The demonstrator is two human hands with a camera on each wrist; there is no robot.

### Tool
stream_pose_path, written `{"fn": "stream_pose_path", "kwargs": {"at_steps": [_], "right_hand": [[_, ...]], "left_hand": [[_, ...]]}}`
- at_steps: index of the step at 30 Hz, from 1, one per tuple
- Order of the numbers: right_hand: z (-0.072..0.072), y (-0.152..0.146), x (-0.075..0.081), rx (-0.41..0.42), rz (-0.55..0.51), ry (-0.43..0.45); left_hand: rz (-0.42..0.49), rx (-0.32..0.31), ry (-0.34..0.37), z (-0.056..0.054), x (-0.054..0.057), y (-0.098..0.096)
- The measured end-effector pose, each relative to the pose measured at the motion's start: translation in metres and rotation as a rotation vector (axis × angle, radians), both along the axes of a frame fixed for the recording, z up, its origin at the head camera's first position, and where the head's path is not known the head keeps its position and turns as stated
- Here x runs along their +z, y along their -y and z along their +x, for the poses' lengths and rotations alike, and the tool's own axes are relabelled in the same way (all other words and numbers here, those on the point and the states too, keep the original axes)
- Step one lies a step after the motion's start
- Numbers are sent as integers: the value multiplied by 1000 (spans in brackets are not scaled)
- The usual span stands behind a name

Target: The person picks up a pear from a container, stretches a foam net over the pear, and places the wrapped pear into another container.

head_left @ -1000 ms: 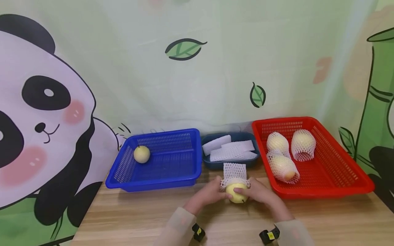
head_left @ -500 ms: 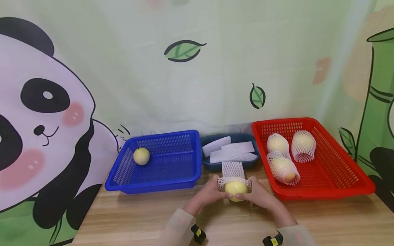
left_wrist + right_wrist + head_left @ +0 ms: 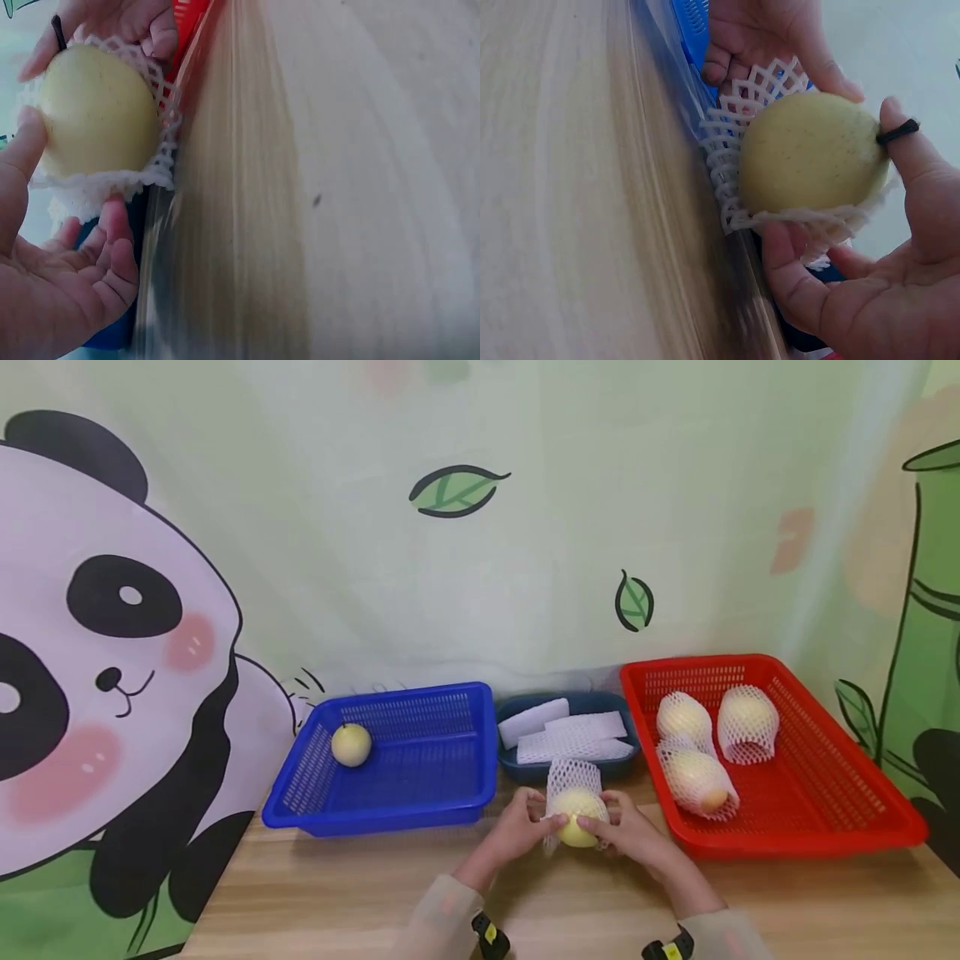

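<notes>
Left hand [image 3: 516,825] and right hand [image 3: 634,832] grip 1 pear [image 3: 97,112], partly inside a net [image 3: 572,774]. Right of the hands sits a red basket [image 3: 798,845].

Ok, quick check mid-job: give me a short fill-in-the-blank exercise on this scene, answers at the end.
1. One bare pear sits in the ____ basket.
2. The red basket holds ____ net-wrapped fruits.
3. The left hand and right hand hold a yellow pear partly wrapped in a ____ foam net.

Missing words: blue; three; white.
</notes>
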State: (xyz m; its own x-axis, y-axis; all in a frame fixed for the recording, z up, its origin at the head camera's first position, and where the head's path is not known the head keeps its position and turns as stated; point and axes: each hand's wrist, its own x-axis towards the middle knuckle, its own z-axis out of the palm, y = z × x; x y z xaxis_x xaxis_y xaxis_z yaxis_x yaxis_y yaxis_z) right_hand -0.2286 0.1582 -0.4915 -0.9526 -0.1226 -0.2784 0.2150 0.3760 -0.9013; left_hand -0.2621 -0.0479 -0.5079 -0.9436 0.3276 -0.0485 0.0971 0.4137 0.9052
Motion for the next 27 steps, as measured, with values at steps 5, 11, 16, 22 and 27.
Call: {"fn": "stream_pose_path", "kwargs": {"at_steps": [5, 11, 16, 22, 27], "right_hand": [[-2, 1, 2, 17, -9, 14], [-2, -3, 2, 38, 13, 25], [-2, -6, 1, 34, 29, 2], [-1, -8, -2, 20, -10, -14], [2, -9, -2, 6, -64, 54]], "left_hand": [[16, 21, 48, 1, 0, -3], [-10, 43, 56, 1, -1, -3], [40, 46, 73, 0, -1, -7], [169, 47, 159, 2, -3, -8], [164, -17, 168, 4, -4, -4]]}}
